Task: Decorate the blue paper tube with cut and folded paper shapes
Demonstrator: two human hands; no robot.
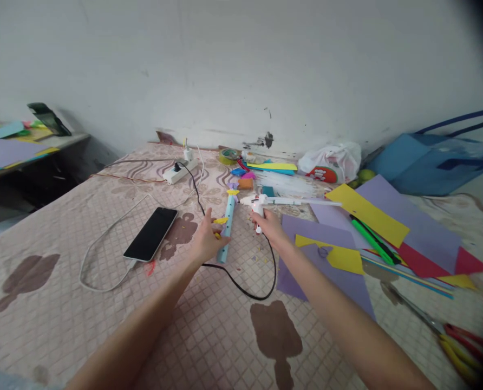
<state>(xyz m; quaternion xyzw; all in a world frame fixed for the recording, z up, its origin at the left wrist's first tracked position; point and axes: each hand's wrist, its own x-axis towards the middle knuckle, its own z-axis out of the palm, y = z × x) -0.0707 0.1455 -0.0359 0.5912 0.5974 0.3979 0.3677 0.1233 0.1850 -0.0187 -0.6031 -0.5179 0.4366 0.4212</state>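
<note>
My right hand (269, 223) is wrapped round the handle of a white hot glue gun (258, 206), whose nozzle points left. A long translucent glue stick (306, 201) sticks out of its back. Just left of the nozzle, a light blue paper strip (229, 208) with dark dots lies lengthwise on the cloth. Small yellow and purple paper pieces sit along it, one yellow piece (233, 192) near its far end. My left hand (207, 239) is at the strip's near half, its thumb touching the strip and its index finger apart, beside another yellow piece (220, 220).
A phone (151, 233) on a white cable lies left, before a power strip (180, 171). The gun's black cord (245, 294) loops in front. Purple paper (292, 281), a green cutter-like tool (373, 240) and scissors (440, 327) lie right. Tape (227, 157) and a plastic bag (331, 160) are behind.
</note>
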